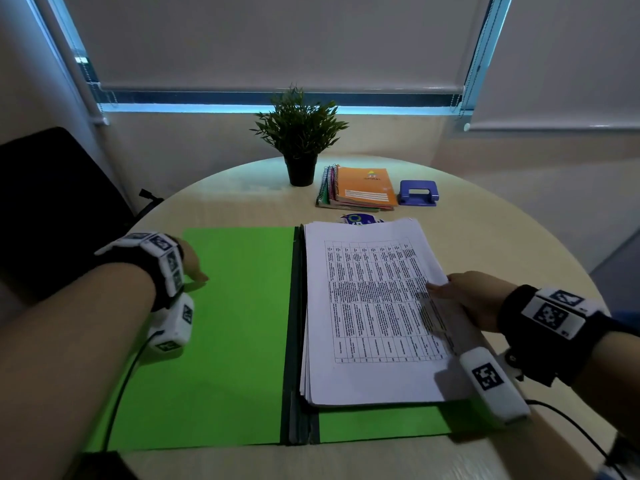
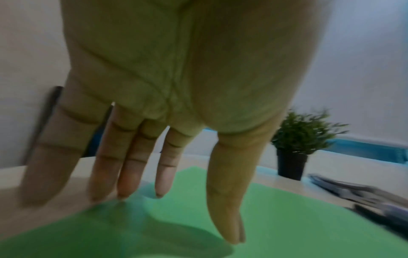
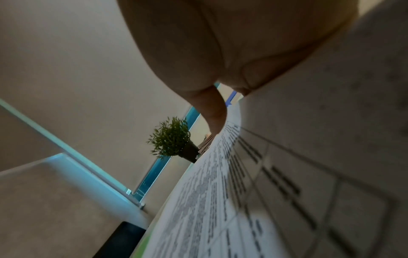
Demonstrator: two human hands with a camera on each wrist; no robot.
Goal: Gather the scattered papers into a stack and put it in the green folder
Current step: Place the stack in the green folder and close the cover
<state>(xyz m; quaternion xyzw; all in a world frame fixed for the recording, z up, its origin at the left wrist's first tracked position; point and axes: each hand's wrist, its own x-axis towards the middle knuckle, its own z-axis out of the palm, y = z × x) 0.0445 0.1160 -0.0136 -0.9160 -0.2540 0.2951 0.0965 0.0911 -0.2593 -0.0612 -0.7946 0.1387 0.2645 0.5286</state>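
Note:
The green folder (image 1: 239, 323) lies open and flat on the round table. A thick stack of printed papers (image 1: 367, 306) rests on its right half, beside the dark spine. My right hand (image 1: 460, 299) holds the stack at its right edge: the thumb (image 3: 212, 111) lies on the top sheet, the other fingers are hidden under the paper (image 3: 220, 209). My left hand (image 1: 194, 268) is at the left edge of the folder's bare left flap (image 2: 287, 218). Its fingers (image 2: 125, 174) are straight, with the tips down at the flap's edge, and it holds nothing.
At the back of the table (image 1: 519, 244) stand a potted plant (image 1: 299, 133), a pile of spiral notebooks (image 1: 360, 188) and a blue hole punch (image 1: 418, 192). A small round printed item (image 1: 358, 219) peeks out behind the papers. A black chair (image 1: 52, 202) is at the left.

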